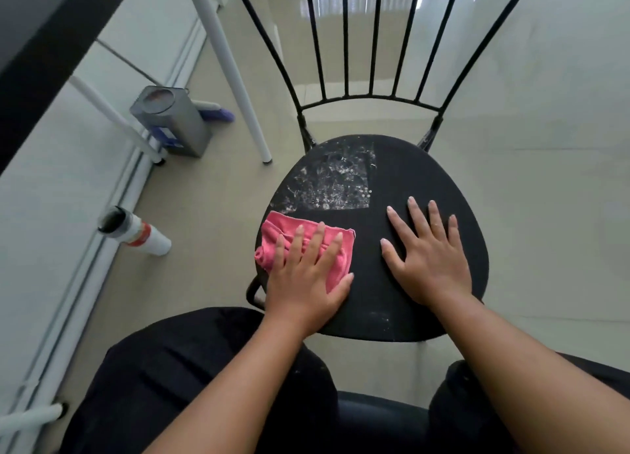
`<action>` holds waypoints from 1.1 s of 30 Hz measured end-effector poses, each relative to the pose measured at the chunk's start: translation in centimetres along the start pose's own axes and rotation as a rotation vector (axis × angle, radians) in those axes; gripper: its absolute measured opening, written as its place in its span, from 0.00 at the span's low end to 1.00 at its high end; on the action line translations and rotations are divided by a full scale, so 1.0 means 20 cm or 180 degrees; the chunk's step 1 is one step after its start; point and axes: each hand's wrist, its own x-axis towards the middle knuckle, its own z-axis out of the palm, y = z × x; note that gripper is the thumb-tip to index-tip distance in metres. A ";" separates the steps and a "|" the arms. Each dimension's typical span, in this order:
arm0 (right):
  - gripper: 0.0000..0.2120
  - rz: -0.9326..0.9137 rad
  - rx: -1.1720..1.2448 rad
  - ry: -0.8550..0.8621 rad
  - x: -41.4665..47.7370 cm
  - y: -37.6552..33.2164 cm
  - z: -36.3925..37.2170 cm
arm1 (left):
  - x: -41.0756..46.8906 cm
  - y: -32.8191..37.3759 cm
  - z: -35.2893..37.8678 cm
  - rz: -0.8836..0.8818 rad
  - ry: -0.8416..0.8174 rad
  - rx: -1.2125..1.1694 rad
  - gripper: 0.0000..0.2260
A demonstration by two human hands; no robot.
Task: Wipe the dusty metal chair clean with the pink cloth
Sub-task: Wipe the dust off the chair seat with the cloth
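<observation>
A black metal chair (419, 167) stands in front of me, its round seat facing up and its thin back bars rising behind. White dust (335, 180) covers the far left part of the seat; the rest looks dark. The pink cloth (272, 237) lies crumpled on the seat's left edge. My left hand (306, 276) presses flat on the cloth with fingers straight and spread. My right hand (431, 255) rests flat on the bare right side of the seat, fingers spread, holding nothing.
On the pale tiled floor to the left stand a grey metal can (170, 121), a white bottle with a red band (136, 232) and a purple brush (218, 112). White table legs (235, 78) rise beside the chair. My dark-clothed knees (191, 385) fill the bottom.
</observation>
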 end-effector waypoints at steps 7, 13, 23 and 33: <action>0.30 0.0074 0.0002 -0.0046 -0.01 0.00 -0.01 | -0.11 0.04 0.05 0.0025 0.0088 -0.0100 0.27; 0.30 0.0119 -0.0081 -0.0021 0.00 0.00 0.01 | 0.36 0.00 -0.02 -0.0244 -0.0106 -0.0122 0.26; 0.33 0.0340 -0.0211 -0.0043 0.00 0.00 0.02 | 1.04 0.12 -0.12 0.0037 -0.0082 -0.0145 0.26; 0.30 0.0482 0.0312 -0.0025 0.01 0.00 -0.02 | 0.05 0.07 -0.02 0.0386 -0.0176 -0.0176 0.26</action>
